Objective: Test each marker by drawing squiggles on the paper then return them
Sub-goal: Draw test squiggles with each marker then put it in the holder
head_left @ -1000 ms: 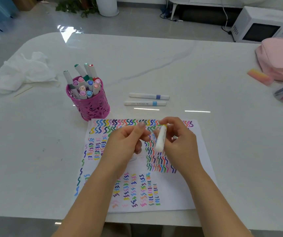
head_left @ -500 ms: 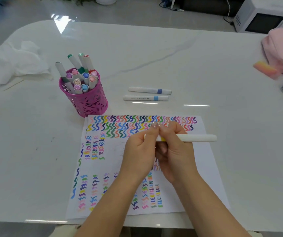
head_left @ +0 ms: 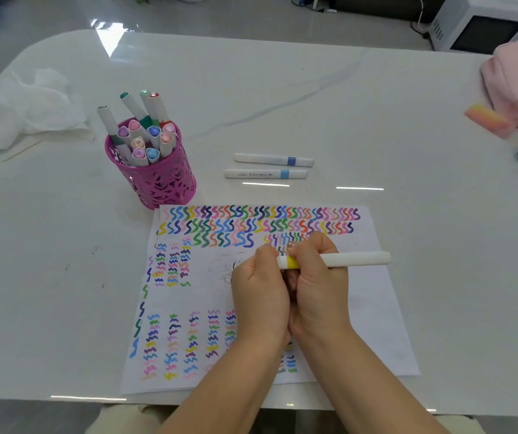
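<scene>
- Right hand (head_left: 321,283) is wrapped around the yellow-banded marker (head_left: 357,259). The barrel lies level and sticks out to that hand's right, above the paper (head_left: 373,324).
- Left hand (head_left: 259,292) has its fingers curled and pinches the marker's short end, right against the right hand. Looks like cap work; can't tell whether the tip is exposed.
- Risk: the cap lets go suddenly, the hands jerk apart, and the tip streaks a finger or the sheet.
- Risk: a loose cap drops and rolls off the glossy table.
- Risk: neither hand pins the paper, so the first stroke may drag it.
- Risk: there are squiggles just ahead of the knuckles, and a yellow line over them would be hard to judge. Bare paper lies to the right of the right hand.
- Risk: the pink holder (head_left: 157,183), forward-left of the left hand, is packed, so the return may knock the tall ones.
</scene>
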